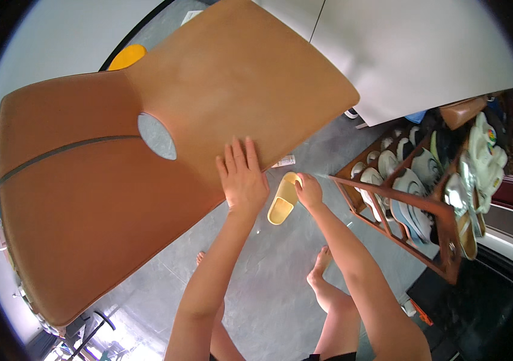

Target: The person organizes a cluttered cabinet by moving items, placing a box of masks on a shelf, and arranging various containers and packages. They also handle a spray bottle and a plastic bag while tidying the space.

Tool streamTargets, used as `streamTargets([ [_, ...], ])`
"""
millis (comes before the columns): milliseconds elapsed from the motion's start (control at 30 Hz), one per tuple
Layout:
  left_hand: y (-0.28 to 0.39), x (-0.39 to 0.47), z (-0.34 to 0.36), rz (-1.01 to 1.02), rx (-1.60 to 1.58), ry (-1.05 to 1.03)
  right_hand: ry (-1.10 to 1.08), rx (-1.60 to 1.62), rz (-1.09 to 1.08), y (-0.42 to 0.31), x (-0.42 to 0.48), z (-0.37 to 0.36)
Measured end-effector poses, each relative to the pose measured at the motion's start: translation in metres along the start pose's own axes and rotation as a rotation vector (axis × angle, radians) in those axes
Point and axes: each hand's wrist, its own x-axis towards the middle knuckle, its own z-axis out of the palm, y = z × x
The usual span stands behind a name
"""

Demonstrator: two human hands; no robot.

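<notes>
My left hand (243, 180) lies with spread fingers on the seat of a tan leather-like chair (238, 81), near its edge. The chair's back, with an oval opening at its base and a dark seam, fills the left of the view. To the right, my right hand (309, 191) grips the upper end of a yellow slide slipper (284, 198), which is held above or at the grey floor; its exact height cannot be told. The fingertips are partly hidden at the slipper's strap end.
A brown shoe rack (401, 196) with several pairs of shoes stands at the right. A white cabinet (401, 54) is behind the chair. A small white container (286, 161) lies under the seat edge. My bare feet are on the grey floor (274, 280).
</notes>
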Motion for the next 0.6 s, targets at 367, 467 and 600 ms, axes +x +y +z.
streamTargets([
  [367, 0.000, -0.003, 0.031, 0.066, -0.024, 0.128, 0.029, -0.217, -0.094, 0.058, 0.098, 0.146],
  [467, 0.008, 0.002, 0.043, 0.121, -0.051, 0.181, 0.085, -0.306, -0.045, 0.103, 0.100, 0.167],
  [600, 0.002, 0.000, 0.037, 0.110, -0.046, 0.127, -0.116, -0.334, 0.039, 0.087, 0.070, 0.137],
])
